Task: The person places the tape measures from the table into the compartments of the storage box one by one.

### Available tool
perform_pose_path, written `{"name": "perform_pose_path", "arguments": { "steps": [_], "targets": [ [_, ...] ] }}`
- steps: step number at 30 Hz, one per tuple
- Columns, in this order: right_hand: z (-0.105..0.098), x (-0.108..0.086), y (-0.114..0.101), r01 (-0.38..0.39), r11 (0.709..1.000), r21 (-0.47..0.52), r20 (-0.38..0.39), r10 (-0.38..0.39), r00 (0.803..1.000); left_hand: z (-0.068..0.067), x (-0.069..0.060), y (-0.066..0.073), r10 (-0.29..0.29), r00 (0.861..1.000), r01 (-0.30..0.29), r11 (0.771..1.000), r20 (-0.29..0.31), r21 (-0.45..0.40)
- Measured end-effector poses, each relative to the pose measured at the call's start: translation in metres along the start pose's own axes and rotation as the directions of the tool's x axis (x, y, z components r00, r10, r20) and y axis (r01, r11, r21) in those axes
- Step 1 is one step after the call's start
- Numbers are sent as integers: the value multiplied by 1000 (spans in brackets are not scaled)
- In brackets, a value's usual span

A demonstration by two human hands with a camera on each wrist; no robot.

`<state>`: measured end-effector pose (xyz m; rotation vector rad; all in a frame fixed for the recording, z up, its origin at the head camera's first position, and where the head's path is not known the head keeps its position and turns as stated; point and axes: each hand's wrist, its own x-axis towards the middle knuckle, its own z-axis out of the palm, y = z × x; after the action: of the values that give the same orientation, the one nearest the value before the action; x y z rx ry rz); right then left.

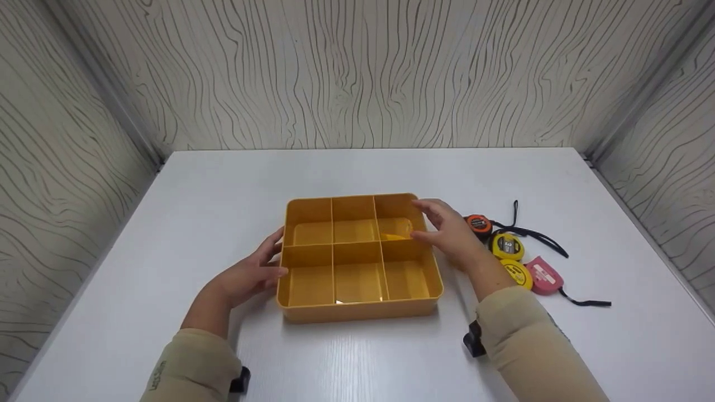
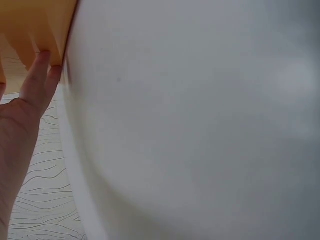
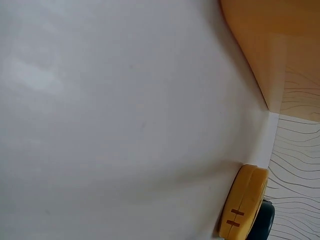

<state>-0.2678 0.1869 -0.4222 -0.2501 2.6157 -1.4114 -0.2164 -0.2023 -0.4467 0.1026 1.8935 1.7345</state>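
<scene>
Soft light casts faint shadows across the table [image 1: 234,178], with pale glare in both wrist views.

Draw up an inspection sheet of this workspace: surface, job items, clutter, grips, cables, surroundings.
Surface: white table, with light reflecting off it.
Job's things: yellow six-compartment tray; to its right, an orange-and-black tape measure, a yellow-and-black one, a yellow one and a pink one. A bright yellow patch shows in the back-right compartment; unclear what it is.
Clutter: nothing seen.
Grips: left grip, fingers against the tray's left wall; right grip, thumb and fingers apart at the right rim.
Cables: nothing seen; black straps lie by the tape measures.
Surroundings: wood-grain-patterned panels at back and sides.
</scene>
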Motion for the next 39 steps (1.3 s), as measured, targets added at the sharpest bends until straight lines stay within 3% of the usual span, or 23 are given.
{"name": "perform_pose_path", "arguments": {
  "steps": [6,25,33,39],
  "targets": [
    [-1,0,0,10,1000,21,9,-10,1000,1,0,0,-13,1000,13,1000,-21,4],
    [-8,-2,2,70,996,63,-3,-70,998,1,-1,-1,-2,1000,2,1000,-3,-14],
    [-23,-5,4,111,992,52,-11,-111,994,1,0,-1,-9,1000,9,1000,-14,-4],
    [-37,-11,8,97,994,48,-36,-96,995,0,2,-1,8,1000,-8,1000,10,-30]
  ]
}}
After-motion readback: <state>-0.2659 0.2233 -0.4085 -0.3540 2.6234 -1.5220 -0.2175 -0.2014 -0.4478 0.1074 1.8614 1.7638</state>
